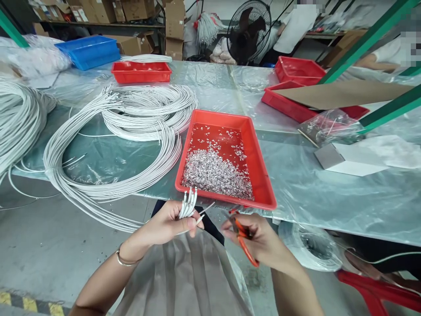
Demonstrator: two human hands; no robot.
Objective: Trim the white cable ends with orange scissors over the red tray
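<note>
My left hand point(173, 224) is closed around a bunch of white cables point(187, 205), whose ends stick up above the fingers. One cable end points right, toward the other hand. In my right hand point(258, 237) are pliers with orange handles point(245, 248), gripped with the jaws upward and the fingers wrapped round them. Just beyond both hands, at the table edge, a red tray point(265, 188) holds a heap of small shiny metal pieces point(215, 173). A large coil of white cable point(112, 191) lies left of the tray, with its strands running toward my left hand.
More cable coils lie on the left point(19, 123) and behind point(154, 109). A blue bin point(88, 52) and a small red tray point(141, 73) stand farther back. Red trays point(296, 68) and a white box point(350, 159) sit right, near green posts point(371, 41). People work beyond.
</note>
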